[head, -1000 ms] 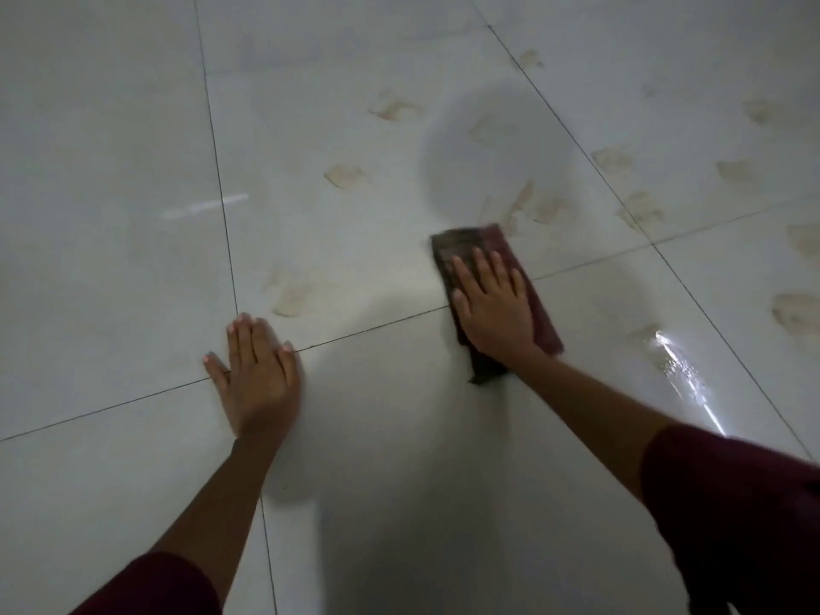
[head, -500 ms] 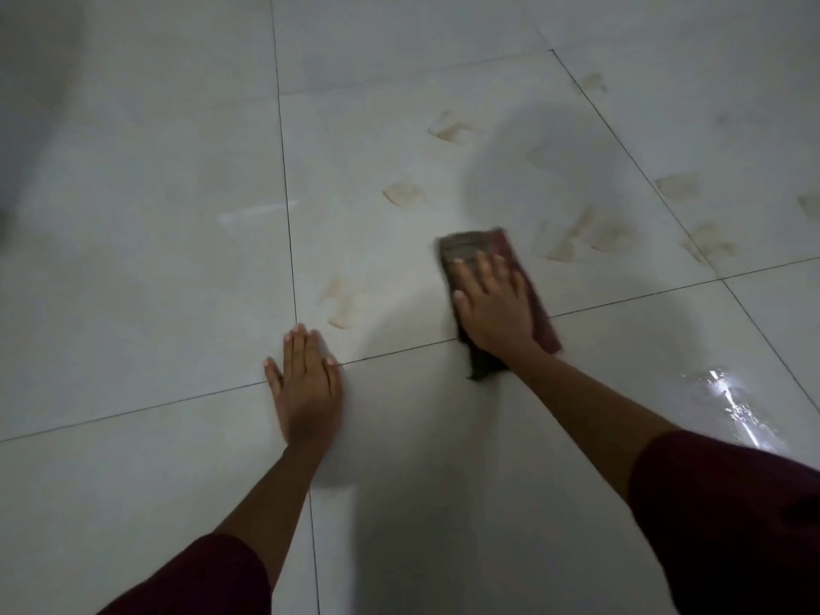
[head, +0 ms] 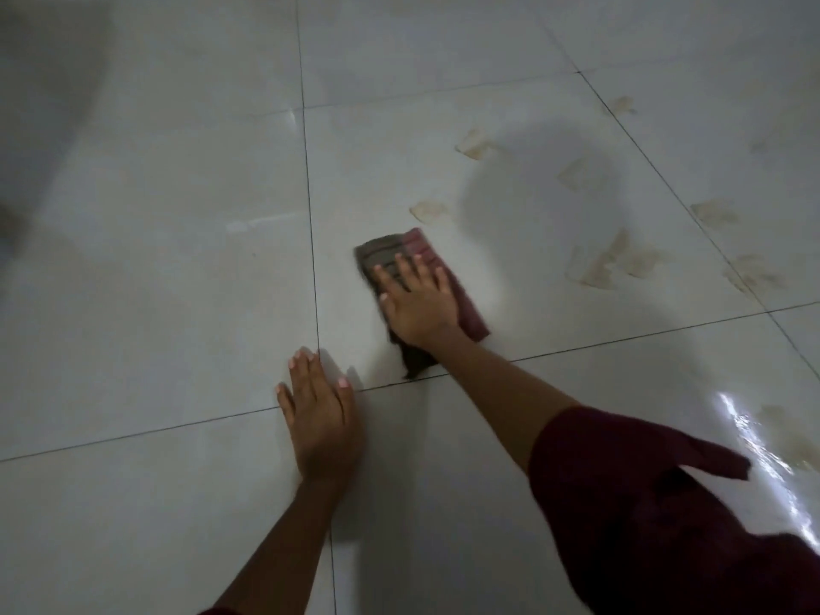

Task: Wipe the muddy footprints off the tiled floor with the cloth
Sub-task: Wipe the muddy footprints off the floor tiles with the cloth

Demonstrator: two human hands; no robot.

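A folded cloth, brown-grey on its left and dark red on its right, lies flat on the pale tiled floor. My right hand presses on top of it with fingers spread, palm down. My left hand rests flat on the floor nearer me, over the crossing of two grout lines, holding nothing. Several tan muddy footprints lie beyond and right of the cloth: one just above it, one farther off, a cluster to the right.
More muddy marks sit along the diagonal grout line at the right. A wet, shiny patch glares at the lower right beside my dark red sleeve. A dark shadow covers the far left corner.
The cloth under my right hand has slid left, over the spot where a faint footprint lay beside the vertical grout line. The view has swung left. My left hand stays planted.
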